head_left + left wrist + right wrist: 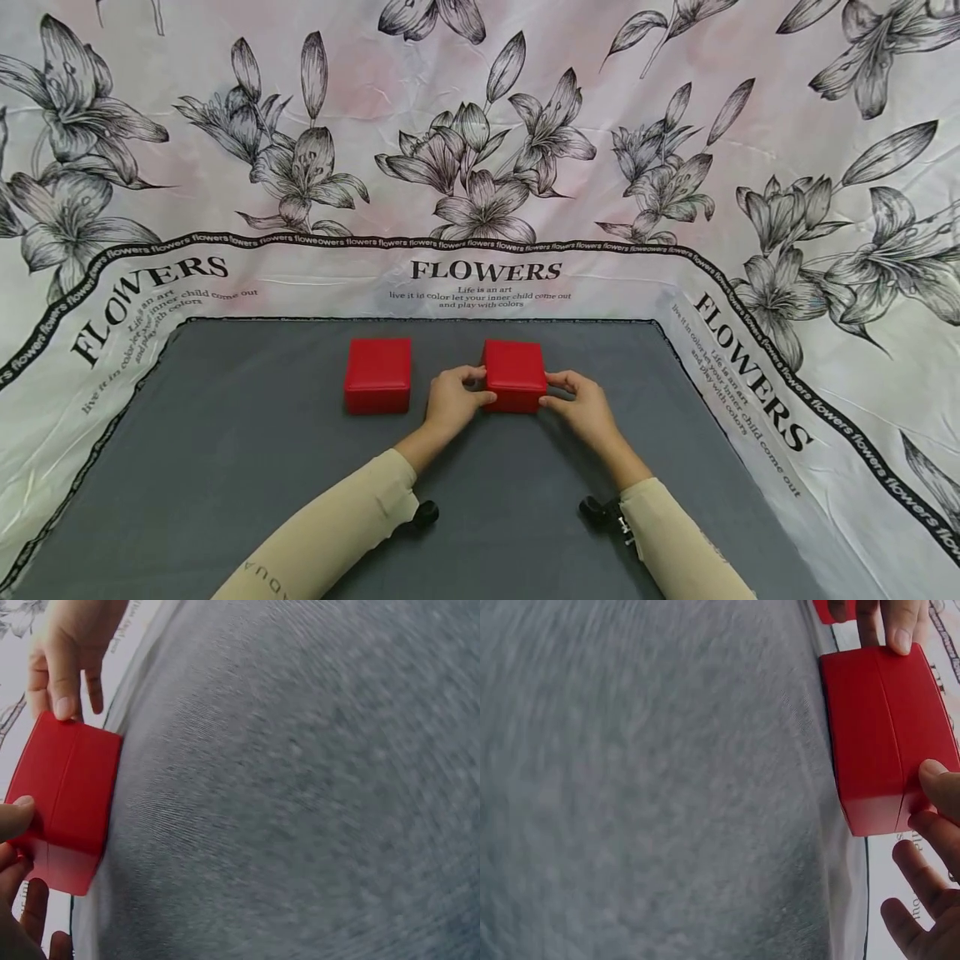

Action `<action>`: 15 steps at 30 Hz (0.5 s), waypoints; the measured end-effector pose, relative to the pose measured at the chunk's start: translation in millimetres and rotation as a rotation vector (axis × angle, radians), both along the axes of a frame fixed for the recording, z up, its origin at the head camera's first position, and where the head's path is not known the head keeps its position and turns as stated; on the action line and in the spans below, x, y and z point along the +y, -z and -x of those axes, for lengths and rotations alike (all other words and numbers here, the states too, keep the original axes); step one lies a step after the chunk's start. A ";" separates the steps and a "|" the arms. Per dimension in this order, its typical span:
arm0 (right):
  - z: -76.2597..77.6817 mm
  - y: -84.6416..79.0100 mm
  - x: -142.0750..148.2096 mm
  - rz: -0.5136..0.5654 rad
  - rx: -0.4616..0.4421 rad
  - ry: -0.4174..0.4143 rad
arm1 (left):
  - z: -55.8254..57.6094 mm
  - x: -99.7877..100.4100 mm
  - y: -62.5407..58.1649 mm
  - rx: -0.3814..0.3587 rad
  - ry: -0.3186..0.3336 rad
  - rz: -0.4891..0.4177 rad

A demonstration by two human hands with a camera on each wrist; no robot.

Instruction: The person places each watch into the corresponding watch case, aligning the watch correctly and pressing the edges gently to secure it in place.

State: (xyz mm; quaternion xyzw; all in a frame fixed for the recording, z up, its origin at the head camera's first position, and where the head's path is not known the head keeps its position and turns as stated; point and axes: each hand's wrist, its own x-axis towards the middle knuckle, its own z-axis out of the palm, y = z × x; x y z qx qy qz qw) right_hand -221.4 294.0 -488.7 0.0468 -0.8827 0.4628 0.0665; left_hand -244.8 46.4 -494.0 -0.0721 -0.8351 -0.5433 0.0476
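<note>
Two red boxes stand side by side on the grey cloth. The right-hand red box (pixel 514 367) has a seam line running round its sides, seen in both wrist views, and its lid is down. My left hand (pixel 450 404) holds this box by its left side, thumb at the front corner and a finger farther back. On the opposite side my right hand (pixel 588 410) grips it the same way, its lower fingers (pixel 919 877) spread off the box. The other red box (pixel 378 375) sits just left of my left hand, untouched.
Under everything lies the grey cloth (pixel 300 492), bordered by a white floral sheet (pixel 480 217) with printed lettering that rises behind. Dark wrist-worn devices (pixel 600 512) stick out by the beige sleeves (pixel 337 521).
</note>
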 end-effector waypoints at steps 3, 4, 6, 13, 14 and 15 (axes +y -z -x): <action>1.8 1.1 2.2 -0.010 0.007 -0.004 | -2.6 1.5 0.9 0.008 0.007 -0.002; 2.7 0.9 2.9 -0.012 0.012 -0.008 | -3.1 2.0 0.2 0.010 0.010 -0.005; 4.2 -0.4 4.2 -0.023 0.022 -0.018 | -3.8 2.9 -2.3 0.012 0.011 -0.006; 0.4 -5.6 14.2 -0.103 -0.002 -0.052 | -3.7 2.8 -5.3 -0.065 0.092 0.046; -0.3 -6.2 15.8 -0.121 -0.004 -0.057 | -3.6 1.9 -6.7 -0.072 0.112 0.055; -1.1 -7.0 17.0 -0.143 -0.003 -0.061 | -3.4 0.7 -8.6 -0.078 0.132 0.063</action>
